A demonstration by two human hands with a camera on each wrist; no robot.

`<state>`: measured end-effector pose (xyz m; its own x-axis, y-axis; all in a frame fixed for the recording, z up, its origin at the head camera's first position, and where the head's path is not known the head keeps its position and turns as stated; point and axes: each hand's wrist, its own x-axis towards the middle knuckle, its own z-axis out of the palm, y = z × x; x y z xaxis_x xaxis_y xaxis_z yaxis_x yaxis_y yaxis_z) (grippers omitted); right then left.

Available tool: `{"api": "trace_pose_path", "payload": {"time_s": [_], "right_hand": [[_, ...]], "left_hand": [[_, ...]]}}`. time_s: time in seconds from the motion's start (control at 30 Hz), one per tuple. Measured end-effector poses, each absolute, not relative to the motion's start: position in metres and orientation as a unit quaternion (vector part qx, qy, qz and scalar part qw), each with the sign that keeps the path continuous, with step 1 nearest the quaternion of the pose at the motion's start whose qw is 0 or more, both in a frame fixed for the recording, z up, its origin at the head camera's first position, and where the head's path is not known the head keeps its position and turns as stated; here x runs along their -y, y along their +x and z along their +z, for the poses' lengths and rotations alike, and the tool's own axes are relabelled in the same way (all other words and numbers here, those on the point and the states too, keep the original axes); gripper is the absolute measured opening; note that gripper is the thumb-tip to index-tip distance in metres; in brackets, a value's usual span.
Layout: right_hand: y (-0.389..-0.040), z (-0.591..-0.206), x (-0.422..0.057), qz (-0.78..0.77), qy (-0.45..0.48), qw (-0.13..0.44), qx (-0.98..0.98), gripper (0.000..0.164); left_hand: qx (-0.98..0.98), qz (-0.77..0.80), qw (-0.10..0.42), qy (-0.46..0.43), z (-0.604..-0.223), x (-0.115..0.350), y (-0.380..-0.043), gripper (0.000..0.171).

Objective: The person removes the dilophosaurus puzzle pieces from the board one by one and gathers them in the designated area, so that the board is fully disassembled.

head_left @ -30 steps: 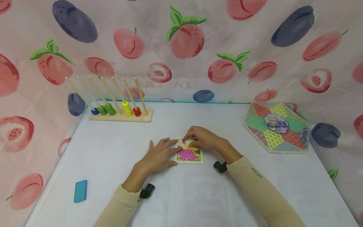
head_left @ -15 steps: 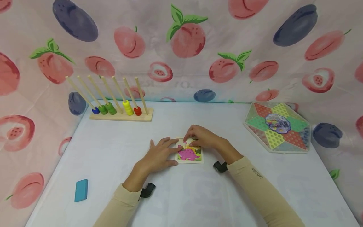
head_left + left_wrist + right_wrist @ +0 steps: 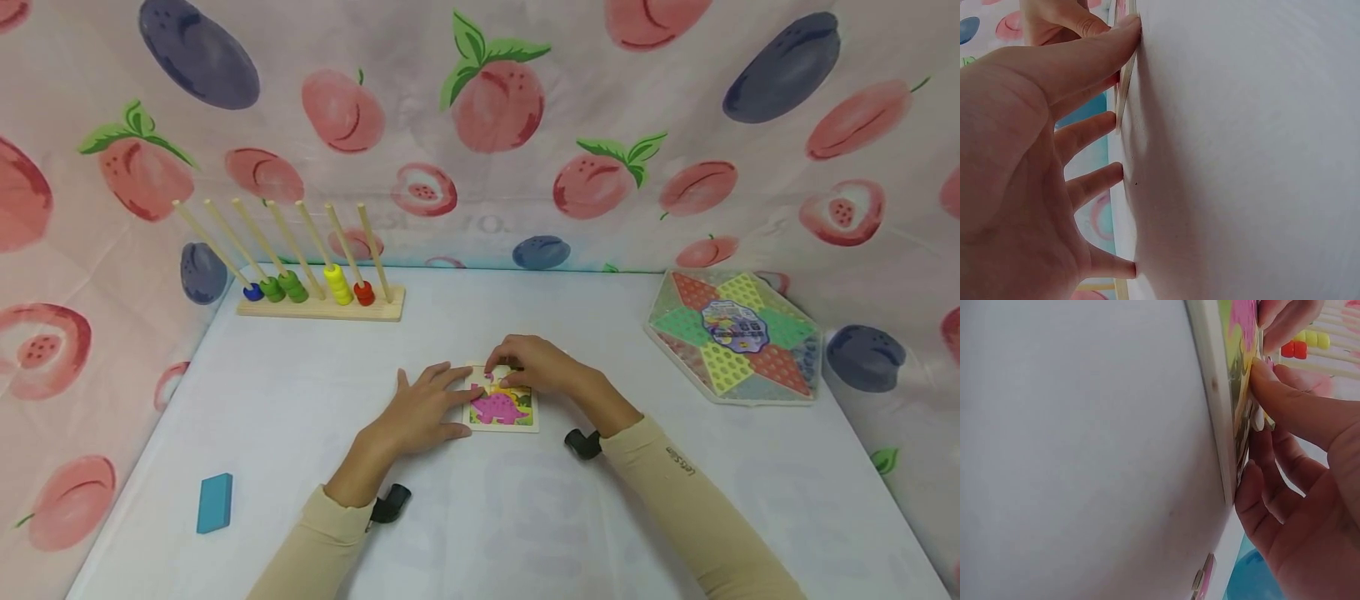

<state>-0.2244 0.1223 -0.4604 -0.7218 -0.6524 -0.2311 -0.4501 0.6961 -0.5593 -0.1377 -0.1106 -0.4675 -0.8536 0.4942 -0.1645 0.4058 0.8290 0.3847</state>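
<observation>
A small wooden jigsaw puzzle [image 3: 498,411] with a pink dinosaur picture lies on the table, in front of me. My left hand [image 3: 420,415] rests at its left side with fingers spread; the index fingertip touches the picture and the thumb is at the frame's lower left corner. Over the puzzle's upper part, my right hand [image 3: 543,365] pinches a puzzle piece between thumb and bent fingers. In the right wrist view that piece [image 3: 1259,419] sits tilted above the board, its edge showing under the thumb. My right fingers hide the puzzle's top right corner in the head view.
At the back left stands a wooden bead abacus [image 3: 322,312] with upright rods and coloured beads. A hexagonal Chinese checkers box [image 3: 690,360] lies at the back right. Near the front left is a blue block [image 3: 214,503]. A fruit-printed curtain [image 3: 487,192] hangs behind the table.
Both hands stay almost where they were on the puzzle. The right hand's knuckles have dipped very slightly; the whole head view shifted a little early on.
</observation>
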Motion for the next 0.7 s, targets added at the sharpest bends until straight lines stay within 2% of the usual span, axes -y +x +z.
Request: {"api": "trace_pose_path", "payload": {"time_s": [0.33,0.7], "right_hand": [[-0.2233,-0.4615,-0.1243,-0.257,-0.319,0.198,-0.89,0.023],[-0.2264,-0.4604,-0.127,-0.289,-0.296,0.223,-0.883,0.029]], "left_hand": [[-0.946,0.174,0.128,0.242,-0.4671,0.1111,-0.1379,0.058],[-0.947,0.17,0.125,0.244,-0.467,0.1116,-0.138,0.058]]}}
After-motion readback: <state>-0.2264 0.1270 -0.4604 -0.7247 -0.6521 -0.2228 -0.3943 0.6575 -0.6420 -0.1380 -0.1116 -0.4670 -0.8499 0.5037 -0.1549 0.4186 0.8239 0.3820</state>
